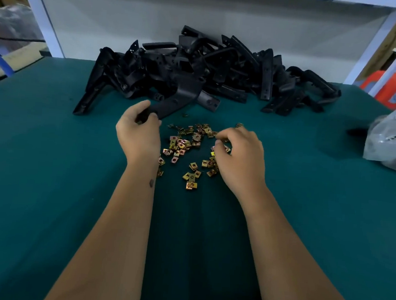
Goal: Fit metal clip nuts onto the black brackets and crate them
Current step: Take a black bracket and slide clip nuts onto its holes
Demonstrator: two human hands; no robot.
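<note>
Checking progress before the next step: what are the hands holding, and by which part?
The left hand grips a black bracket by its near end. The right hand is curled over the clip nuts; whether it pinches one cannot be told.

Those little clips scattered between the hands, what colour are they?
The clip nuts are brassy gold with pinkish tints, seen in the head view.
</note>
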